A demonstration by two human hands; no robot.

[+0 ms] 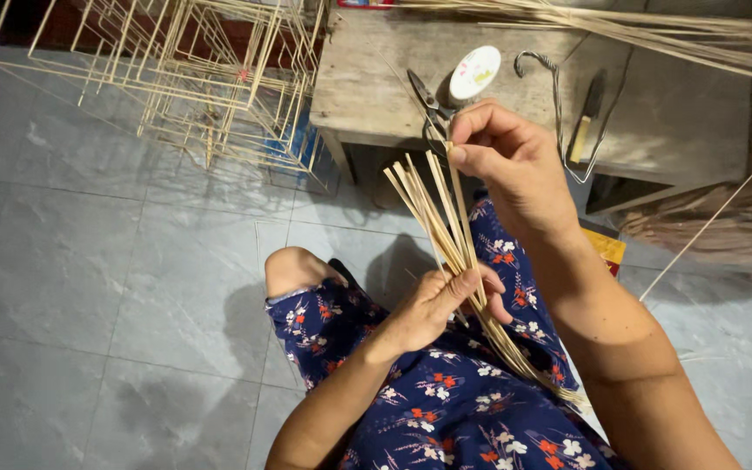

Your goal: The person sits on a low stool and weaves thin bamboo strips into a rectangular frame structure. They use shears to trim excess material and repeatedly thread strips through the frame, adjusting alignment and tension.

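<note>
A bundle of thin pale bamboo strips (435, 213) fans upward over my lap. My left hand (442, 305) is closed around the bundle's middle, above my knee. My right hand (508, 157) is higher up and pinches the top end of one strip between thumb and fingers. The strips' lower ends run down to the right across my blue flowered clothing (446, 400).
A low wooden table (367, 87) ahead carries scissors (428, 104), a white round lid or tape roll (474, 73), a knife (587, 117), a bent wire hook (554, 96) and long bamboo strips (637, 26). Several stick-built frames (193, 78) stand on the grey tiled floor at upper left.
</note>
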